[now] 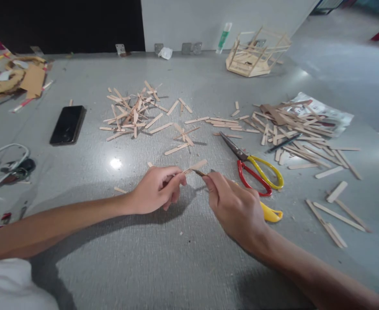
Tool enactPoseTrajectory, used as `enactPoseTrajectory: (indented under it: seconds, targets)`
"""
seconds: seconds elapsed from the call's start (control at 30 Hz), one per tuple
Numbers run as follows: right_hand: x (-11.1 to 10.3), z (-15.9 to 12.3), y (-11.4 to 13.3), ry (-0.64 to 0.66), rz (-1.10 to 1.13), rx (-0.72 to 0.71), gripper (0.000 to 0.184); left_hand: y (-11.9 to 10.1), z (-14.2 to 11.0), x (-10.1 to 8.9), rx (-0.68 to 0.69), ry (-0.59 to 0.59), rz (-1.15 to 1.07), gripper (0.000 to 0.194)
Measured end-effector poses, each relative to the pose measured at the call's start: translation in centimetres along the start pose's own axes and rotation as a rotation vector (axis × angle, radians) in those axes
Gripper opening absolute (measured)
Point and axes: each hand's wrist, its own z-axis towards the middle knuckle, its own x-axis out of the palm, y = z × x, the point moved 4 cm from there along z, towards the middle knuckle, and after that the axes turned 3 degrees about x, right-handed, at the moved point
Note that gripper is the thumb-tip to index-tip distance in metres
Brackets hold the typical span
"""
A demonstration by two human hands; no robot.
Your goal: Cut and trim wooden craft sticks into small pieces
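Near the middle of the table, my left hand (160, 187) is closed, pinching a thin wooden craft stick (199, 164) that juts out to the right. My right hand (236, 202) wraps around a yellow-handled knife (272, 213). Its dark, narrow tip meets the stick just beyond my left fingertips; most of the handle is hidden in my palm. Just past my right hand lie scissors (245, 160) with one red and one yellow handle, their blades pointing away to the left.
Cut stick pieces (134, 114) are heaped behind my hands. More craft sticks (292, 129) lie at right with a dark pen (282, 143). A stick frame (257, 56) and a glue tube (223, 38) stand at the back. A phone (68, 125), cable (7, 148) and cardboard scraps (32, 79) sit left.
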Motion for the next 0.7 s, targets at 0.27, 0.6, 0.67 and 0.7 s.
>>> enactPoseTrajectory:
  seconds: [0.27, 0.6, 0.67, 0.7]
  targets:
    - [0.7, -0.3, 0.4, 0.058, -0.090, -0.026, 0.035, 0.1, 0.1, 0.0, 0.023, -0.023, 0.137, 0.034]
    - [2.6, -0.2, 1.3, 0.367, -0.281, -0.022, 0.022, 1.1, 0.7, -0.5, -0.090, 0.040, 0.266, 0.039]
    - [2.9, -0.2, 1.4, 0.492, -0.299, -0.009, 0.027, 1.3, 0.7, -0.5, -0.112, 0.053, 0.257, 0.039]
    - [3.0, -0.2, 1.5, 0.543, -0.302, -0.010, 0.029, 1.4, 0.8, -0.5, -0.123, 0.058, 0.258, 0.039]
